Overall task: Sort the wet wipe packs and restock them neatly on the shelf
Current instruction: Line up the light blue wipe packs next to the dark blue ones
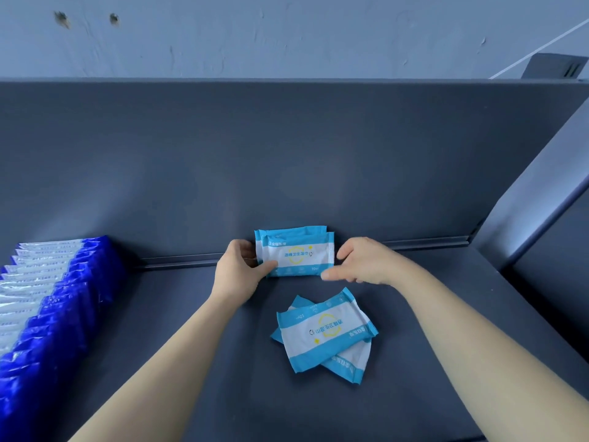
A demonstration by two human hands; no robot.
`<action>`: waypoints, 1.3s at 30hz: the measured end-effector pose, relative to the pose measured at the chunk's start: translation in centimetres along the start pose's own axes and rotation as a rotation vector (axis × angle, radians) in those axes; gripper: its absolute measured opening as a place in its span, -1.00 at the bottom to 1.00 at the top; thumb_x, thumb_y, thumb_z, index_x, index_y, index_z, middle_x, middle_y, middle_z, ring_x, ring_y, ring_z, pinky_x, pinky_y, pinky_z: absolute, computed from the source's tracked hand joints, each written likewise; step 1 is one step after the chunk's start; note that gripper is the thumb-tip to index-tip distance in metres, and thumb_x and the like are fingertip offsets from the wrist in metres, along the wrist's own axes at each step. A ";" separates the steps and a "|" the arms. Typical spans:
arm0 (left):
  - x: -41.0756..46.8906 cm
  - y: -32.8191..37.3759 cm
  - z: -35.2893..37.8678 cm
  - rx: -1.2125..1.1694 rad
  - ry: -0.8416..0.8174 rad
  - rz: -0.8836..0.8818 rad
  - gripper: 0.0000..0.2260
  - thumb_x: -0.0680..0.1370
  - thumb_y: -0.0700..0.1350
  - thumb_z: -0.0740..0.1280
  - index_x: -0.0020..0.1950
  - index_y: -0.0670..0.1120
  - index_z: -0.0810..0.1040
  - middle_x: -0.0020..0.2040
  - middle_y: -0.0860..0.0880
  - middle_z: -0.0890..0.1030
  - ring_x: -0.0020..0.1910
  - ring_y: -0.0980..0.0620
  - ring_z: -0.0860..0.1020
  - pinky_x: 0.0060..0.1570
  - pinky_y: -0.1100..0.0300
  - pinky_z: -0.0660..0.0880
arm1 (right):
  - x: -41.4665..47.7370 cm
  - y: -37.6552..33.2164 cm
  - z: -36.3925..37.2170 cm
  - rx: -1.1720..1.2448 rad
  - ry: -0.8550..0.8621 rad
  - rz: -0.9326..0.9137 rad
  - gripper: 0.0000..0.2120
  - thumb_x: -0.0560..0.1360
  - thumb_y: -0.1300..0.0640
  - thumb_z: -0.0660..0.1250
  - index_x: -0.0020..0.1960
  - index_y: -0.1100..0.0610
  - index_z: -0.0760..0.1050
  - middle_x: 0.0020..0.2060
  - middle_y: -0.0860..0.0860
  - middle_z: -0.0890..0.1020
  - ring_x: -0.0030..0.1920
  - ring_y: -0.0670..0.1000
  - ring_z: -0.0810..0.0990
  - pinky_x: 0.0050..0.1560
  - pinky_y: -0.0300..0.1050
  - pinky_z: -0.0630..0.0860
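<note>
**Both hands at the standing packs, centre frame**

L hand = left hand (237, 269), R hand = right hand (360, 261). The left hand grips the left end of the standing packs (298, 255): thumb lies across the front face at the lower left corner, fingers curl round the left edge & go out of sight behind. The right hand sits at the packs' right end, fingers loosely bent just beside the right edge, thumb tip at the lower right corner. Can't tell if it actually touches or pinches, the outline is blurred there.

The standing packs: light blue/white, at least 2, upright on their long edge, one behind the other, leaning on or v. close to the grey back panel (287, 154), printed face toward the camera. They stand between the two hands.

Below them, lower centre, a loose pile (325, 338) of approx. 3 same-type packs lies flat on the shelf (446, 362), overlapped at angles, near but apart from both hands, between the forearms.

Left edge of frame: a dark-blue row (54, 301) of packs, upright, tightly filed, well apart from the L hand.
</note>
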State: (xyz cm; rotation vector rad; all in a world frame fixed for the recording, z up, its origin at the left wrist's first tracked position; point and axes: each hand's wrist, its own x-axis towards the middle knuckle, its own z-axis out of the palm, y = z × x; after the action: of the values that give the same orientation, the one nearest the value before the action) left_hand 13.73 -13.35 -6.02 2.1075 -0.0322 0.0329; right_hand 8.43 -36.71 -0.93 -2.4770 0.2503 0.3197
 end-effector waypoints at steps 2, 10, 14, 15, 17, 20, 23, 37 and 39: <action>-0.5 -0.1 0.0 0.026 0.012 -0.010 -0.52 0.36 -0.04 0.56 0.14 -0.05 0.38 -0.04 0.11 0.53 -0.07 0.09 0.56 -0.10 0.20 0.47 | -2.1 0.0 -0.3 -0.028 -0.183 0.006 -0.38 0.14 -0.26 0.57 0.11 -0.05 0.50 0.02 -0.09 0.60 0.01 -0.06 0.60 0.13 -0.04 0.55; -1.9 -0.2 -0.7 0.180 0.004 0.025 -0.71 0.40 0.03 0.50 -0.12 -0.09 0.46 -0.25 0.07 0.53 -0.29 0.09 0.45 -0.37 0.25 0.34 | -3.8 1.6 1.8 0.035 -0.186 -0.070 -0.64 0.22 -0.02 0.61 -0.11 -0.03 0.49 -0.07 -0.08 0.59 -0.11 -0.06 0.56 -0.10 -0.12 0.48; -3.1 0.2 -2.0 0.162 -0.139 -0.012 -0.72 0.35 0.03 0.54 -0.14 -0.09 0.54 -0.25 0.04 0.57 -0.30 0.09 0.47 -0.34 0.26 0.37 | -3.6 2.9 1.2 0.337 -0.071 0.012 -0.71 0.34 0.16 0.56 -0.09 0.13 0.46 -0.19 0.04 0.63 -0.23 -0.01 0.62 -0.23 -0.07 0.58; -3.5 0.3 -2.2 0.168 -0.210 -0.028 -0.70 0.31 0.03 0.57 -0.13 -0.06 0.56 -0.22 0.05 0.59 -0.28 0.11 0.49 -0.31 0.27 0.39 | -3.7 3.2 1.1 0.385 -0.052 0.031 -0.72 0.36 0.18 0.53 -0.07 0.15 0.45 -0.17 0.06 0.63 -0.23 0.00 0.64 -0.24 -0.08 0.60; -4.5 0.5 -2.2 0.225 -0.345 -0.046 -0.64 0.23 0.09 0.59 -0.11 0.00 0.58 -0.15 0.08 0.60 -0.21 0.14 0.52 -0.23 0.27 0.44 | -3.9 3.7 1.2 0.442 -0.022 0.065 -0.72 0.40 0.17 0.51 -0.02 0.18 0.45 -0.11 0.08 0.65 -0.19 0.01 0.65 -0.25 -0.09 0.60; -6.0 0.9 -1.3 0.459 -0.395 0.010 -0.54 0.14 0.26 0.57 -0.08 0.10 0.58 -0.06 0.14 0.54 -0.01 0.09 0.50 0.00 0.15 0.50 | -4.1 4.1 1.5 0.499 -0.005 0.086 -0.71 0.42 0.15 0.49 0.02 0.20 0.44 -0.06 0.09 0.66 -0.14 0.02 0.67 -0.19 -0.06 0.64; -7.1 1.5 -0.4 0.532 -0.361 0.046 -0.65 0.20 0.24 0.56 -0.16 0.13 0.54 -0.11 0.19 0.46 0.02 0.06 0.47 0.09 0.09 0.45 | -4.2 4.0 2.0 0.531 -0.030 0.082 -0.72 0.42 0.15 0.49 0.00 0.19 0.43 -0.03 0.09 0.67 -0.06 0.03 0.69 -0.06 0.03 0.65; -5.5 2.8 -0.7 -0.416 -0.262 -0.192 -0.93 0.57 -0.16 0.34 0.01 -0.14 0.53 -0.11 -0.09 0.68 -0.32 -0.01 0.64 -0.26 0.14 0.61 | -4.4 3.6 0.8 0.264 -0.097 -0.073 -0.67 0.29 0.14 0.57 -0.01 -0.02 0.55 -0.09 -0.05 0.65 -0.09 -0.02 0.62 -0.04 -0.09 0.53; -5.1 3.3 -0.5 -0.466 -0.323 -0.167 -0.84 0.56 -0.12 0.35 0.10 -0.15 0.56 -0.04 -0.10 0.69 -0.24 -0.03 0.65 -0.18 0.13 0.61 | -4.0 3.1 1.2 0.124 -0.032 -0.111 -0.51 0.21 0.09 0.57 0.07 -0.16 0.49 0.05 -0.11 0.57 0.00 -0.07 0.58 0.04 -0.09 0.52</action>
State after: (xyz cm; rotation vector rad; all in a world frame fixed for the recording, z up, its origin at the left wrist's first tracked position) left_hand 8.53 -14.54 -3.05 1.6250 -0.0519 -0.3804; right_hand 3.63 -37.96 -2.44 -2.3508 0.1149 0.2879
